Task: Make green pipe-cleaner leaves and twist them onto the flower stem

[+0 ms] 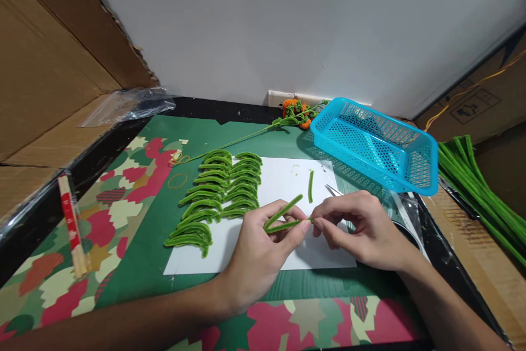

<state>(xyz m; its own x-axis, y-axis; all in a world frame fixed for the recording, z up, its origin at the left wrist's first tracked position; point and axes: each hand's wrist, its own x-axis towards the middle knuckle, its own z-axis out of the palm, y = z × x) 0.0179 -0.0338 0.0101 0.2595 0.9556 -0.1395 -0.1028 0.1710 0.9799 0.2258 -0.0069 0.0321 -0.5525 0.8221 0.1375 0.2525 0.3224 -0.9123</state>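
Note:
A green pipe cleaner (283,213), bent into a narrow V, lies across the fingers of my left hand (267,252). One of its ends is pinched between my left thumb and index finger. My right hand (361,225) is closed at that same end, thumb against index finger, with the tip between them. Both hands hover over a white sheet of paper (283,176). A short straight green piece (310,186) lies on the paper just beyond my hands. To the left, two columns of bent green pipe cleaner pieces (242,184) are laid in rows.
Scissors (333,190) lie partly hidden behind my right hand. A blue plastic basket (373,145) stands at the back right, beside an orange pipe cleaner flower (293,107). Long green pipe cleaners (472,192) lie at far right. A red-wrapped bundle of sticks (74,228) is at left.

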